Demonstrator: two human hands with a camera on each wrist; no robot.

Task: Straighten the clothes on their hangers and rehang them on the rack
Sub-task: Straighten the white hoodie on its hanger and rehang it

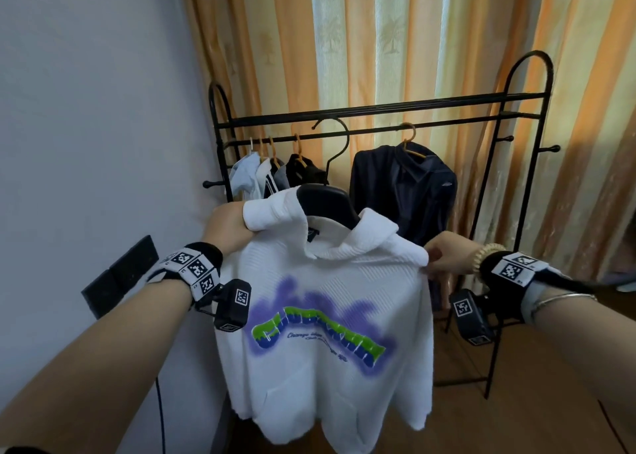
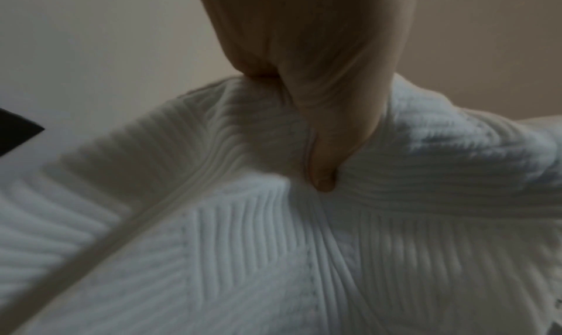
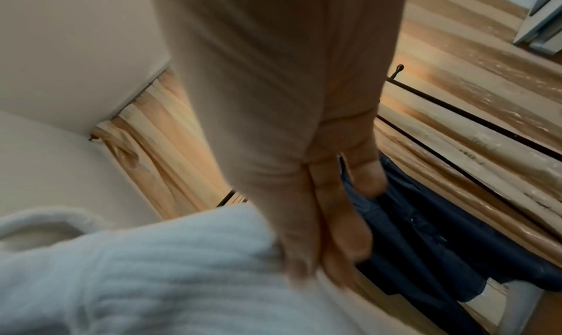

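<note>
Plain pale grey wall point(image 1: 96, 109) on left. Striped orange-and-cream curtains point(image 1: 395, 40) cover the back, daylight glowing through. Brown wooden floor point(image 1: 550, 402) at lower right. Dark wall panels point(image 1: 120, 274) low on the left.

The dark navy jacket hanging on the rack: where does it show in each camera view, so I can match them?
Head: the dark navy jacket hangs right of centre on the black metal rack, behind the white ribbed hoodie.
Left wrist: not in view; only the hoodie and the left hand.
Right wrist: lower right, beyond the right hand.
Shared landmark: the white hoodie, in all three views.
</note>
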